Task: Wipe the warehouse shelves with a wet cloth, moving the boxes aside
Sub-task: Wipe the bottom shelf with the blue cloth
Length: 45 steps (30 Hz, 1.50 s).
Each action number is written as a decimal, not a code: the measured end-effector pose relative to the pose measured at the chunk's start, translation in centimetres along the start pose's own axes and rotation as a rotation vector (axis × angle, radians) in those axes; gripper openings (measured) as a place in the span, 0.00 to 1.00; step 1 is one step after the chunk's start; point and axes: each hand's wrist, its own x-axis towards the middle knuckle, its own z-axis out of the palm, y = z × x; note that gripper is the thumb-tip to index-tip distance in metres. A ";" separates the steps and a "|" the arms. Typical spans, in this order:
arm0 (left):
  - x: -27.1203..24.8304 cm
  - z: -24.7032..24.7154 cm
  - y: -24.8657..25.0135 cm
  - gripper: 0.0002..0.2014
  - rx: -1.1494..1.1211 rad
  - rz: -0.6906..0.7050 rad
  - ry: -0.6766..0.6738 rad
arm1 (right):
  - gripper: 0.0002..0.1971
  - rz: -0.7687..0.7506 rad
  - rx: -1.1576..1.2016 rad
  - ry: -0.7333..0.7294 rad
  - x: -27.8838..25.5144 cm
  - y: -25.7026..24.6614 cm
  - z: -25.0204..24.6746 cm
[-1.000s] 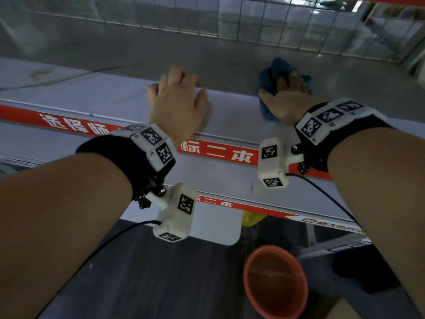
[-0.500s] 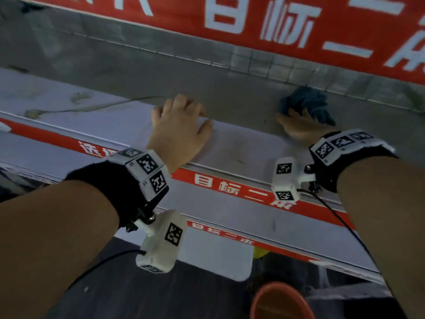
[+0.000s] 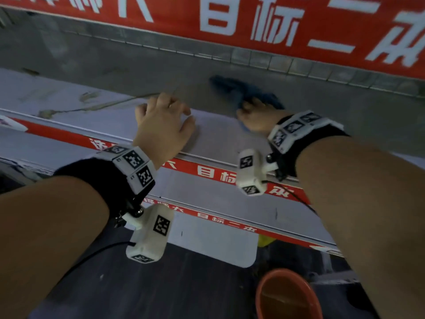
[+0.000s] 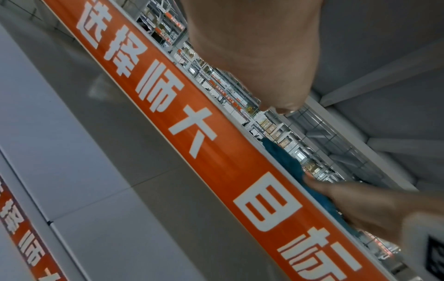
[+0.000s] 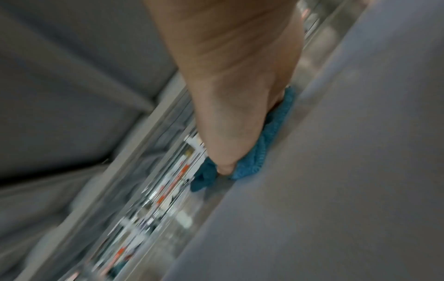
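My right hand [image 3: 257,117] grips a blue cloth [image 3: 239,88] and presses it onto the grey shelf [image 3: 110,72], deep in near the back. In the right wrist view my right hand [image 5: 240,114] covers most of the cloth [image 5: 261,150], and the thumb digs into it. My left hand [image 3: 164,125] rests on the shelf's front edge, left of the cloth, holding nothing. From the left wrist view I see the left hand [image 4: 264,66] on the edge, with the cloth [image 4: 286,161] and my right hand [image 4: 355,205] beyond. No box is in view.
Red beams with white characters [image 3: 230,178] front this shelf and the one below. Another red beam [image 3: 253,21] runs overhead. A wire mesh [image 3: 276,63] closes the back. An orange basin [image 3: 287,295] stands on the floor at lower right. Stains mark the shelf's left part [image 3: 87,97].
My right hand has slid the cloth left along the back of the shelf, closer to my left hand. The left hand has stayed on the edge. My head has tilted upward.
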 end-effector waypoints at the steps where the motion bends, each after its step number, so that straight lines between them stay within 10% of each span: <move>1: 0.0 0.0 0.1 0.14 0.003 0.011 -0.006 | 0.27 0.085 -0.020 0.016 -0.4 2.6 0.1; 9: -0.6 1.3 1.0 0.15 0.036 0.128 -0.089 | 0.31 0.434 0.104 0.023 -6.5 9.5 2.4; 18: -2.4 -1.2 -2.1 0.14 0.015 0.183 -0.146 | 0.27 0.112 0.139 -0.053 -7.0 -5.7 2.7; 28: -3.8 -2.3 0.4 0.16 0.009 0.255 -0.194 | 0.32 0.447 0.122 0.019 -13.6 5.3 4.1; 36: -6.4 -1.3 -0.1 0.14 -0.019 0.183 -0.129 | 0.24 0.391 -0.181 0.273 -16.9 3.1 3.5; 45: -6.4 -2.7 -3.5 0.14 0.035 0.106 -0.122 | 0.31 0.477 0.160 0.301 -14.3 -1.9 6.2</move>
